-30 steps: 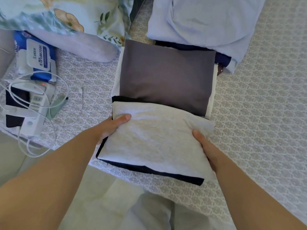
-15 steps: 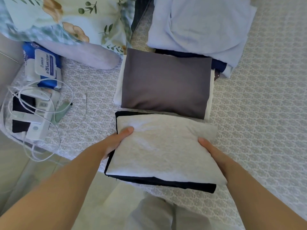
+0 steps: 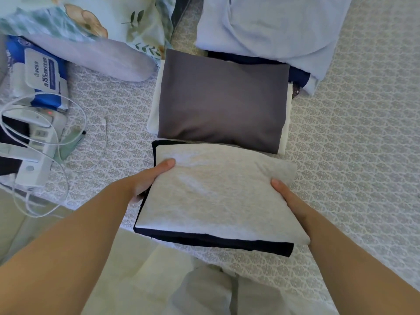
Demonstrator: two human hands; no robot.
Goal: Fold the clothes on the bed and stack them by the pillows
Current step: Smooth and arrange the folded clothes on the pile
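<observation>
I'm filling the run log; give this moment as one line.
step: moving folded pile | left hand: grips pile's left edge | right hand: grips right edge | pile: light grey garment over dark garment | behind: dark grey stack

Matt heathered grey knit cloth (image 3: 218,189), smooth charcoal fabric (image 3: 222,101), glossy plastic wipes pack (image 3: 43,71), patterned woven bedsheet (image 3: 352,144).
</observation>
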